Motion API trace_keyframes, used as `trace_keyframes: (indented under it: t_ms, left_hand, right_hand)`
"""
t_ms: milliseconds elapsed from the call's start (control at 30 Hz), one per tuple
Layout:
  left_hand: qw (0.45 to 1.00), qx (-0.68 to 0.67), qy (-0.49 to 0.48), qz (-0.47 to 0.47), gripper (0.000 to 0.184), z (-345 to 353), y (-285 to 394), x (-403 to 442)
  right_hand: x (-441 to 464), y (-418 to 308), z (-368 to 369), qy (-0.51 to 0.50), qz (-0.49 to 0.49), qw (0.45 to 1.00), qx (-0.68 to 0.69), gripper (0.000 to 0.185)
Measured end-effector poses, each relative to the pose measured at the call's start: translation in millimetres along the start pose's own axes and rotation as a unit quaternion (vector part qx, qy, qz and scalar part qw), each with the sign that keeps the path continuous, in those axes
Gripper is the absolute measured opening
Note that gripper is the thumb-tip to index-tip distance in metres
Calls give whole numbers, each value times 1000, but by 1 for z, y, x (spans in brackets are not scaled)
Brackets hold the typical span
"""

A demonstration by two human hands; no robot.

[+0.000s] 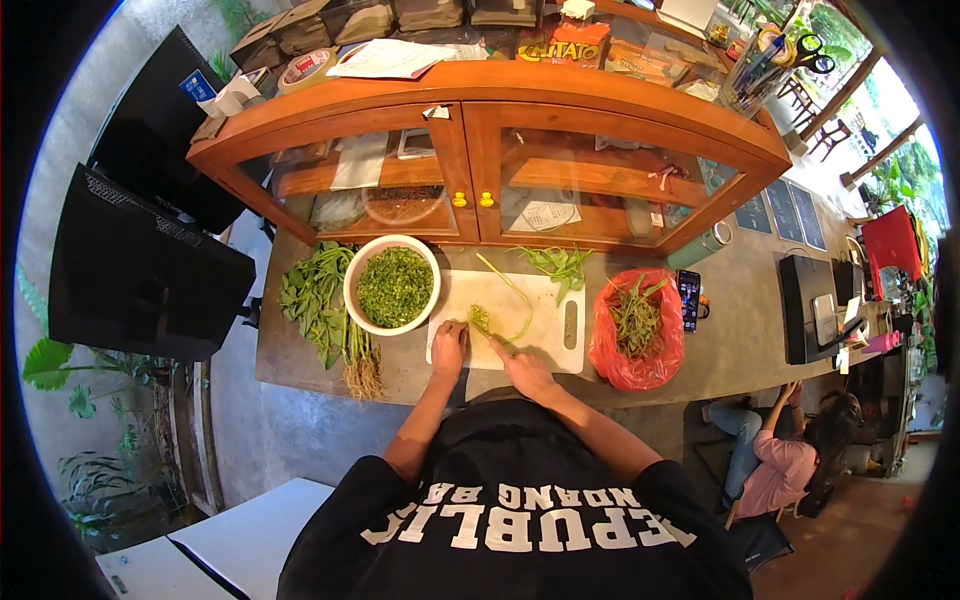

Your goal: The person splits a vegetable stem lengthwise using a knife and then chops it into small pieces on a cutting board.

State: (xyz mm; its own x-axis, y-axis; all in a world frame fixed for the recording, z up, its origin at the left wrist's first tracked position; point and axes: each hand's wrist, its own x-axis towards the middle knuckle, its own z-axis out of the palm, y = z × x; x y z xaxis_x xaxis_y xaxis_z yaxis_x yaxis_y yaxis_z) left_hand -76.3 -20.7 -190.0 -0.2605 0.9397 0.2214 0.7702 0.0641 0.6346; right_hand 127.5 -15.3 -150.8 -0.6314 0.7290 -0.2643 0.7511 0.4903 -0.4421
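My left fingers [453, 330] bunch together on the white cutting board [552, 352], beside chopped greens [480, 318]; those of my right hand [529, 373] curl. I can't tell whether either grips anything. A long green stem [528, 304] curves just beyond.

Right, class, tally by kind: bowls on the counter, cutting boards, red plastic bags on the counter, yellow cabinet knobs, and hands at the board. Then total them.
White bowl: 1
White cutting board: 1
Red plastic bag: 1
Yellow cabinet knobs: 2
Hands, left hand and right hand: 2
Total: 7
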Motion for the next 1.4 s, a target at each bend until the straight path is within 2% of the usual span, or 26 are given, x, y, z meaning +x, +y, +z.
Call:
trace_keyframes:
  t_ms: [300, 600, 733, 900, 1100, 1200, 1300, 1400]
  left_hand:
    - [1000, 8, 0, -8, 8, -1, 2, -1]
    - [1000, 17, 2, -20, 10, 0, 0, -1]
    - [998, -13, -9, -53, 10, 0, -5, -1]
    - [1000, 4, -4, -19, 10, -2, -2, -1]
    - [999, 15, -14, 28, 9, -6, -4, -1]
    - [998, 34, -18, 52, 9, -5, -6, -6]
    - [999, 19, -18, 27, 9, 0, -9, -7]
    - [1000, 10, -1, 14, 9, 1, -9, -5]
  right_hand:
    - [7, 3, 15, -13, -17, 1000, -12, 80]
    - [23, 6, 31, 41, -41, 998, -10, 83]
    - [11, 13, 29, 12, -40, 999, -31, 82]
    - [12, 14, 30, 39, -49, 997, -46, 86]
    - [15, 11, 18, -10, -10, 1000, -24, 85]
    - [13, 12, 22, 27, -26, 999, -20, 82]
    - [9, 7, 17, 35, -29, 999, -6, 80]
    - [5, 2, 9, -17, -14, 1000, -16, 82]
